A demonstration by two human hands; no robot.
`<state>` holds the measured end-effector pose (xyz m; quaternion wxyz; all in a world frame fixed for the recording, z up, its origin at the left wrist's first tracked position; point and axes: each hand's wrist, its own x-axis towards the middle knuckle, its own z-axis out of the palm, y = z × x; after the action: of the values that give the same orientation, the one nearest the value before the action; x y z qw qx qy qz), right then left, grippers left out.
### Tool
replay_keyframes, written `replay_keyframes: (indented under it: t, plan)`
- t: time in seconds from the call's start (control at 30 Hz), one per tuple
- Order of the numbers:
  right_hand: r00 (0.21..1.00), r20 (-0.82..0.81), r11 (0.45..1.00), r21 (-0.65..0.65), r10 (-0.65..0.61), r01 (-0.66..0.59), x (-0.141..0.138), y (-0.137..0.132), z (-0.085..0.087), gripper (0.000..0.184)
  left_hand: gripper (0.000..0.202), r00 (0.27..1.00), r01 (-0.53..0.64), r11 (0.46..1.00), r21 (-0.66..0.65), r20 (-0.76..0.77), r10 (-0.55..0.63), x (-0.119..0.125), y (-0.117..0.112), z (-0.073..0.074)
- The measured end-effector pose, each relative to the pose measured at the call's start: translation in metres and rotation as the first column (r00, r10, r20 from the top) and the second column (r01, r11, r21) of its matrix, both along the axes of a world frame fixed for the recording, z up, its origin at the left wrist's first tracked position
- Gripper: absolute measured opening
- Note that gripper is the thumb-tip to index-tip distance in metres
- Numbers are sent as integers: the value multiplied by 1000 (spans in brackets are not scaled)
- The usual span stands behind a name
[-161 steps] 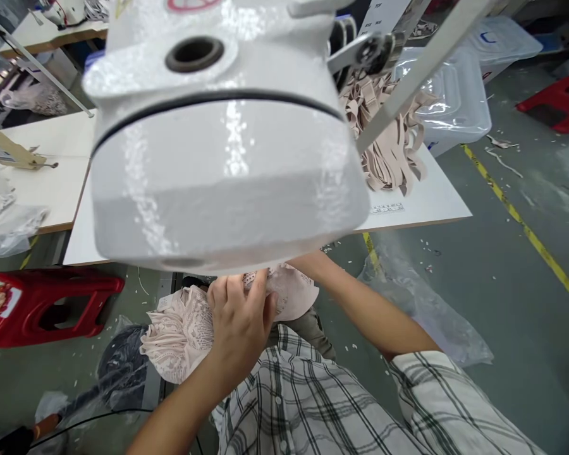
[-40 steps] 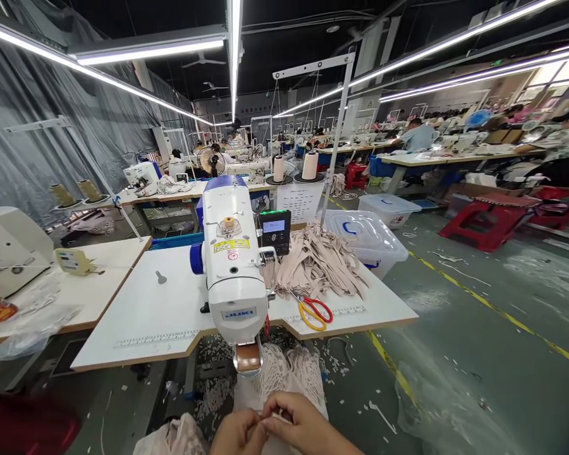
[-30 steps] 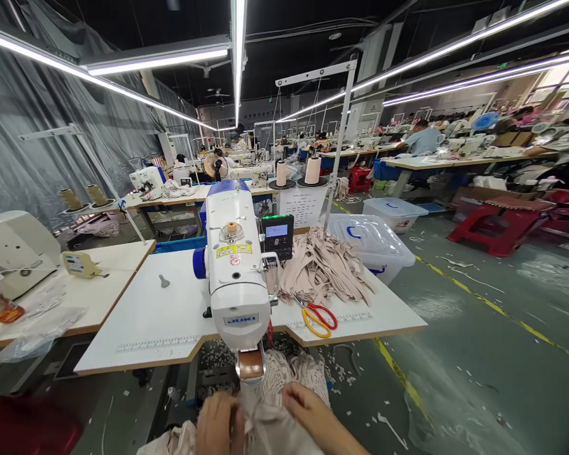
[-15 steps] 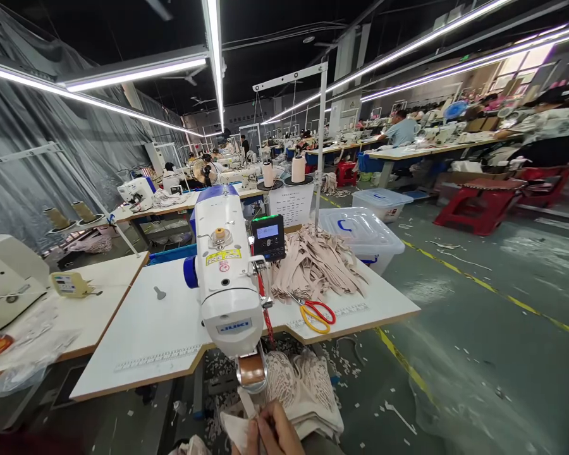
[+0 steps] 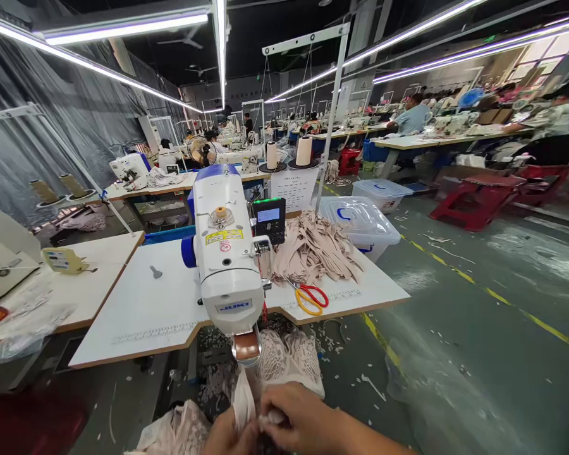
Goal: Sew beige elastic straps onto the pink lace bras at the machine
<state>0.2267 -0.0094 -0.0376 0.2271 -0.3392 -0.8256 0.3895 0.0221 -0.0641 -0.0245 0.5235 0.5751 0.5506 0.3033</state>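
Low in the picture, my left hand is closed on a pale beige fabric piece, which rises toward the front of the white sewing machine. Close beside it on the right, my right hand is closed too, with a bit of the pale fabric showing between its fingers. Behind my hands, under the machine head, lies a stack of beige lace garments. More lace fabric is bunched at the lower left. Red-and-yellow-handled scissors rest on the white table.
A heap of beige strips lies right of the machine, beside a control screen. Thread cones stand behind. Clear lidded bins and a red stool are on the right. Co-workers sit farther back.
The view has tilted down slightly. More of both hands and my right forearm show now. The fabric piece stands more upright, and more lace fabric appears at the lower left.
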Motion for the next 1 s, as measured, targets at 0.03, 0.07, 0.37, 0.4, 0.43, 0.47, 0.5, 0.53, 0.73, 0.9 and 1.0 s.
replay_keyframes:
  t: [0.03,0.07,0.37,0.4,0.43,0.47,0.5,0.53,0.73,0.9,1.0]
  plan:
    - [994,-31,994,-29,-103,102,3,2,-2,14,65,999,-37,999,-11,-24,36,-2,1,5]
    - [974,-66,975,-75,-216,211,6,4,-4,11,64,996,-80,996,-26,-40,79,-3,3,9]
    - [901,-264,933,8,-345,360,1,-15,-6,11,47,833,-379,882,-281,312,457,14,10,15]
    - [904,-281,936,49,-321,348,-3,-18,-4,11,43,805,-389,876,-285,356,473,18,9,11]
    - [907,-292,936,86,-303,340,-8,-20,-3,11,39,778,-397,871,-290,396,487,21,9,7]
    - [909,-296,934,115,-292,337,-12,-20,-2,12,35,753,-408,865,-291,428,499,23,9,3]
    - [911,-294,931,136,-288,338,-15,-20,0,12,32,730,-419,859,-295,453,512,26,8,0]
    - [912,-288,927,152,-291,344,-18,-20,0,12,30,709,-429,852,-299,474,523,28,7,-3]
    - [922,-222,934,91,-319,345,-23,-15,-1,12,29,711,-458,847,-268,462,530,35,3,-5]
    - [922,-135,931,-16,-363,364,-17,-11,-6,12,32,824,-472,866,-167,266,501,35,3,3]
    - [944,-100,948,-76,-315,308,-15,-7,-4,8,32,866,-469,877,-101,141,480,34,1,5]
